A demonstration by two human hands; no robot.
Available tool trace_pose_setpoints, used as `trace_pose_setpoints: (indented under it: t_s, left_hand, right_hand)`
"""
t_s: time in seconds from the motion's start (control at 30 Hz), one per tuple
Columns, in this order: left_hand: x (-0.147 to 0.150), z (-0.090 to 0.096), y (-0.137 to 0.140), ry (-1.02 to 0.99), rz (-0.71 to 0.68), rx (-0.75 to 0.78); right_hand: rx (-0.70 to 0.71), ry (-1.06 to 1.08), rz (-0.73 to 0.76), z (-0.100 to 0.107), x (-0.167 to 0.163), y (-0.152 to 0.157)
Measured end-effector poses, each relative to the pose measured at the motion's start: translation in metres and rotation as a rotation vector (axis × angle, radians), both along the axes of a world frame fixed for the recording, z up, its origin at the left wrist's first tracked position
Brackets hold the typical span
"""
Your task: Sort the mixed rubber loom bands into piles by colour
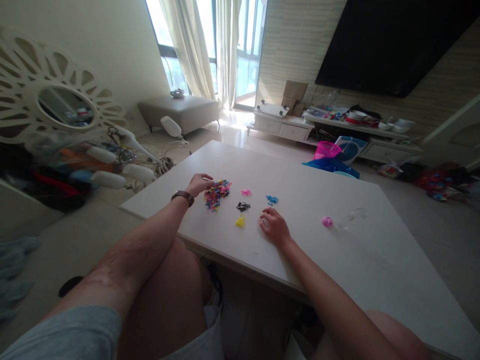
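My left hand (200,184), with a dark band on its wrist, reaches over the left edge of a pile of small mixed-colour pieces (215,196). Its fingers are stretched out, and nothing shows in them. Smaller one-colour heaps lie to the right: pink pieces (246,192), black pieces (243,206), yellow pieces (240,222) and blue pieces (272,199). The pieces are too small to name surely. My right hand (275,226) rests on the white table (300,260) just below the blue heap, fingers loosely bent and apart, seemingly holding nothing.
Further right on the table lie a pink round object (327,222) and a clear plastic piece (357,214). Beyond the far edge stand a pink basket (327,149) and a blue bag (332,164). White lamp-like parts (108,179) crowd the left side.
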State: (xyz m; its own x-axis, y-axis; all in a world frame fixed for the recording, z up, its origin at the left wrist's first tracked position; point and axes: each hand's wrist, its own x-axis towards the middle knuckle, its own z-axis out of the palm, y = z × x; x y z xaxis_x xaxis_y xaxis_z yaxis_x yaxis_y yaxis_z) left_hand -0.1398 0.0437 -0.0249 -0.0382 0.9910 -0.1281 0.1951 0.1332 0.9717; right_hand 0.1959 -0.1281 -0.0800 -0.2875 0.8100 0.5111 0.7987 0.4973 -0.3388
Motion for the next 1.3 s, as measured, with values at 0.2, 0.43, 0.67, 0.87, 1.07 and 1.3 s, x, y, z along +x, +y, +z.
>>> trace_pose_setpoints:
  t_s: [0.2,0.43,0.67,0.87,1.07,1.3]
  left_hand:
    - [0.003,0.005,0.002,-0.016,0.062,-0.06]
    - [0.001,0.004,0.0,0.182,-0.003,-0.01]
    - [0.001,-0.001,-0.004,0.574,-0.12,0.052]
    - [0.009,-0.006,-0.005,0.698,-0.203,0.006]
    - [0.01,-0.003,-0.004,0.701,-0.167,0.031]
    - [0.009,-0.004,-0.005,0.718,-0.162,0.005]
  right_hand:
    - [-0.003,0.004,0.002,0.002,-0.001,-0.001]
    - [0.0,0.007,0.001,0.003,-0.003,-0.001]
    - [-0.016,-0.006,-0.008,0.002,-0.002,-0.001]
    - [-0.028,-0.004,-0.013,0.002,-0.002,0.0]
    - [-0.033,-0.006,-0.015,0.001,-0.002,0.0]
    - [-0.028,0.007,-0.011,0.001,-0.001,0.0]
